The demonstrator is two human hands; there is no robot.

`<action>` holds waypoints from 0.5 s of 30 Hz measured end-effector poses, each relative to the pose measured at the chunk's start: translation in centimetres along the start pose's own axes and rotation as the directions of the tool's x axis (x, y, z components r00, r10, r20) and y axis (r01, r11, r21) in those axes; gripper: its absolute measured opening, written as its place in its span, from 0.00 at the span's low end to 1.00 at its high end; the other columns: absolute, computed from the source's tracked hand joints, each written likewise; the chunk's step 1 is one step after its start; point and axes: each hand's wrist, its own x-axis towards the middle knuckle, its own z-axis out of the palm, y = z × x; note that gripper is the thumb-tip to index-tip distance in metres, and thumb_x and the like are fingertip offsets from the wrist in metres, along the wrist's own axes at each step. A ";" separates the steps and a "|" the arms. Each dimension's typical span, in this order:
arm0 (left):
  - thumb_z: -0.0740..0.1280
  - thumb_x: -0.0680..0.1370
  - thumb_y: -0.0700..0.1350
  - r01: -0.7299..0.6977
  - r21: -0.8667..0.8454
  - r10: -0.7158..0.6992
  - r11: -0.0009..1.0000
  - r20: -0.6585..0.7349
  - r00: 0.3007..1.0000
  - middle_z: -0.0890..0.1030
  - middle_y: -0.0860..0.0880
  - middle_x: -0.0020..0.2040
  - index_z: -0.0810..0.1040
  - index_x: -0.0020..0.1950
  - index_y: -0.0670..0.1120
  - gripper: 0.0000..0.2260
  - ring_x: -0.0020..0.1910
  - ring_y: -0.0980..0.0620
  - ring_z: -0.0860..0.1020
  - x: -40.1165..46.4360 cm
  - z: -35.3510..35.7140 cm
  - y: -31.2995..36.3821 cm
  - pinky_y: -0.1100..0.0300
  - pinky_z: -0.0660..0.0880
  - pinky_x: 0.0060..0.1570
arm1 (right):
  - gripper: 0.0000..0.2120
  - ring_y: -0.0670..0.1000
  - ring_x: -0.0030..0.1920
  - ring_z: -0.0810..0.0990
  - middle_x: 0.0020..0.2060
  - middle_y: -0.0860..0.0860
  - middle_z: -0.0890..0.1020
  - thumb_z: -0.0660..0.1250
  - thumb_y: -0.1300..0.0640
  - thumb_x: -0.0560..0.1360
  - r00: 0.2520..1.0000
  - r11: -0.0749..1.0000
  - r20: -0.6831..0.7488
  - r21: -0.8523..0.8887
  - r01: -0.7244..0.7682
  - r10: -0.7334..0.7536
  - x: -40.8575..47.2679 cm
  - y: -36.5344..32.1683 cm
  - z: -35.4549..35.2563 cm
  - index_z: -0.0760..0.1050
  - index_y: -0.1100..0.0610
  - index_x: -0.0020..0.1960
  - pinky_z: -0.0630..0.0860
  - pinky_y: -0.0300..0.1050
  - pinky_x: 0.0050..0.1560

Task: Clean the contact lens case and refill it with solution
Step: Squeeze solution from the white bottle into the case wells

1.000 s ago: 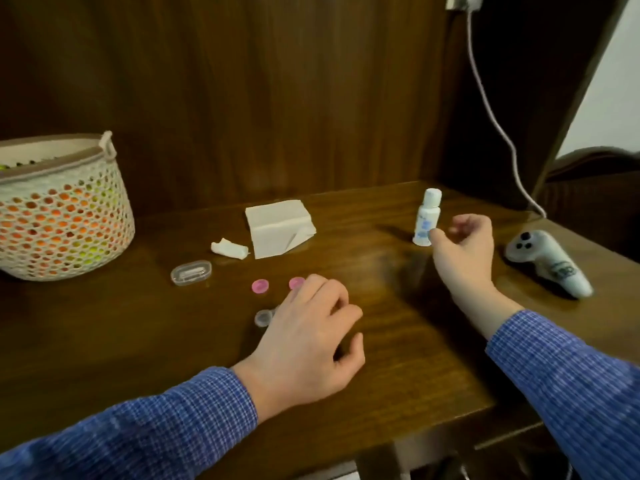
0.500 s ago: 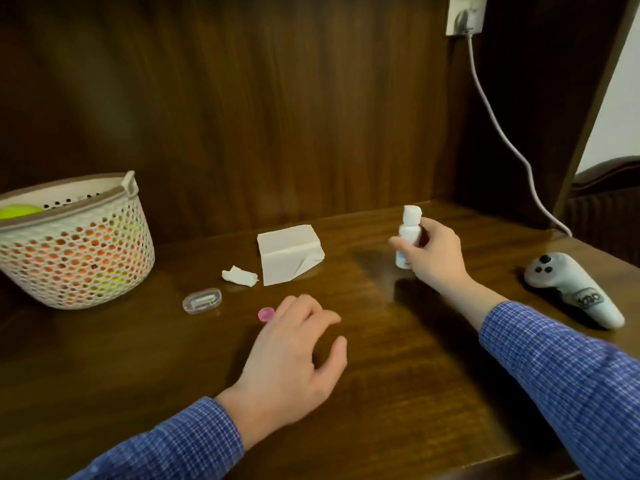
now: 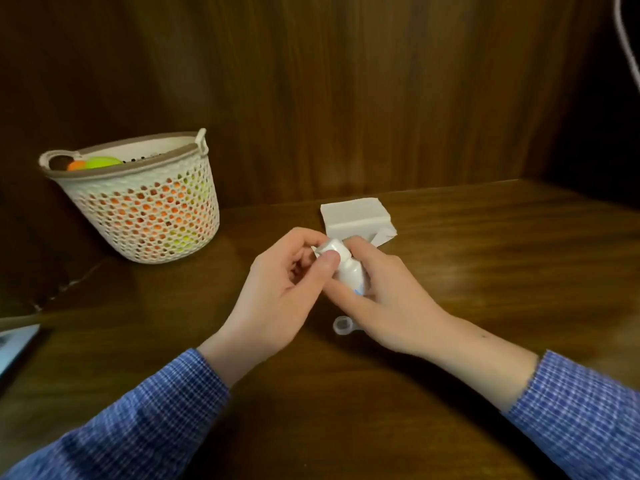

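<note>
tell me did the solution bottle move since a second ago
Yes. The solution bottle left its spot right of the folded tissue and is now held in front of it by the left hand and right hand.

I count one small white solution bottle (image 3: pixel 349 271), held between my two hands, my left hand (image 3: pixel 277 296) pinching its cap and my right hand (image 3: pixel 384 299) wrapped round its body, above the middle of the wooden table (image 3: pixel 485 271). On the table I count one clear contact lens case (image 3: pixel 343 325) peeking out under my right hand, one stack of white tissues (image 3: pixel 353 216) toward the back edge, and one perforated basket (image 3: pixel 138 202) near the back left corner. One pale flat object (image 3: pixel 15 344) shows at the left edge, too cut off to identify.
</note>
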 end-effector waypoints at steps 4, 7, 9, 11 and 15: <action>0.64 0.82 0.52 0.038 -0.077 -0.029 0.996 0.106 0.994 0.84 0.57 0.52 0.79 0.63 0.56 0.11 0.55 0.56 0.83 -0.4 -0.6 -1.1 0.52 0.84 0.51 | 0.13 0.43 0.41 0.85 0.46 0.39 0.83 0.63 0.32 0.77 0.996 0.998 0.073 0.003 -0.059 0.059 -0.8 0.6 0.4 0.70 0.37 0.57 0.81 0.36 0.38; 0.62 0.78 0.57 -0.001 -0.134 0.023 0.991 0.165 0.986 0.84 0.59 0.52 0.78 0.64 0.55 0.17 0.52 0.59 0.82 -0.4 -0.9 -1.1 0.64 0.80 0.45 | 0.13 0.47 0.39 0.86 0.45 0.45 0.85 0.68 0.36 0.76 0.985 0.979 0.131 0.153 -0.132 0.112 -1.1 0.7 -0.2 0.74 0.39 0.57 0.82 0.41 0.37; 0.61 0.78 0.57 -0.036 -0.147 0.063 0.988 0.179 0.982 0.83 0.63 0.50 0.78 0.63 0.56 0.16 0.50 0.63 0.81 -0.5 -1.1 -1.0 0.69 0.77 0.44 | 0.13 0.49 0.35 0.85 0.42 0.51 0.85 0.71 0.40 0.76 0.964 0.942 0.210 0.259 -0.215 0.162 -1.0 0.5 -0.8 0.75 0.42 0.57 0.84 0.48 0.36; 0.60 0.80 0.54 -0.072 -0.164 0.102 0.984 0.188 0.977 0.82 0.64 0.49 0.78 0.63 0.55 0.14 0.49 0.64 0.81 -0.5 -1.3 -0.8 0.71 0.77 0.44 | 0.14 0.52 0.34 0.83 0.39 0.55 0.85 0.70 0.43 0.78 0.942 0.907 0.300 0.335 -0.255 0.153 -0.9 0.3 -1.2 0.75 0.47 0.59 0.83 0.60 0.41; 0.62 0.80 0.55 -0.138 -0.165 0.161 0.977 0.137 0.977 0.82 0.59 0.46 0.79 0.60 0.50 0.14 0.44 0.61 0.80 -0.4 -1.4 -0.5 0.70 0.76 0.41 | 0.16 0.54 0.35 0.81 0.38 0.54 0.83 0.67 0.46 0.81 0.927 0.833 0.358 0.474 -0.287 0.116 -0.8 -0.1 -1.6 0.75 0.57 0.61 0.83 0.58 0.47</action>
